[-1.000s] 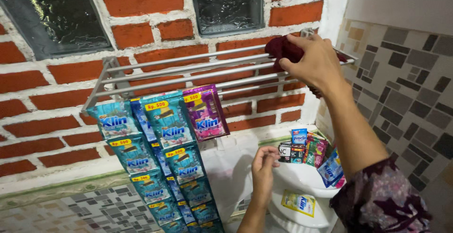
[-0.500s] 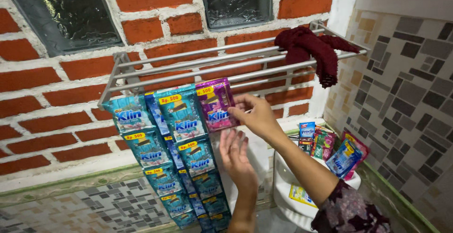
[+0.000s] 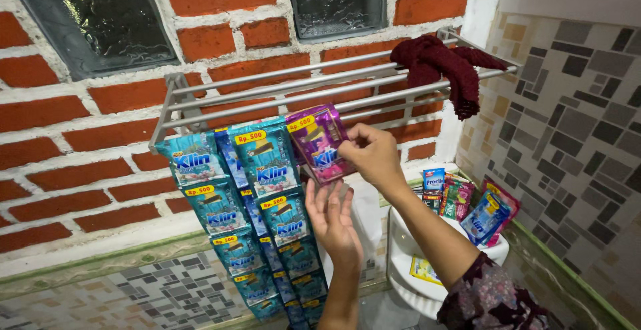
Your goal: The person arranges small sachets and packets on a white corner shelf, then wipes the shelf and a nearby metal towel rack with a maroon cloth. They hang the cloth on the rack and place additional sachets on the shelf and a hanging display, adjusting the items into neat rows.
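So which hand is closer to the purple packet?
Right. The right hand pinches the purple packet at its lower right edge. The left hand is open just below it, palm up, not touching.

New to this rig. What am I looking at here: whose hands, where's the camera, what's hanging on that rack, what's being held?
There is no machine here: a person works with two bare hands, and one camera worn on their head looks down and forward at them. The single view shows a brick wall with a metal rail rack. Strips of teal sachets hang from its front rail, and a dark red cloth is draped over the right end. The right hand pinches a purple sachet hanging at the top beside the teal ones. The left hand is open, palm up, just below it, holding nothing. Lower right, a white corner shelf carries more small colourful packets.
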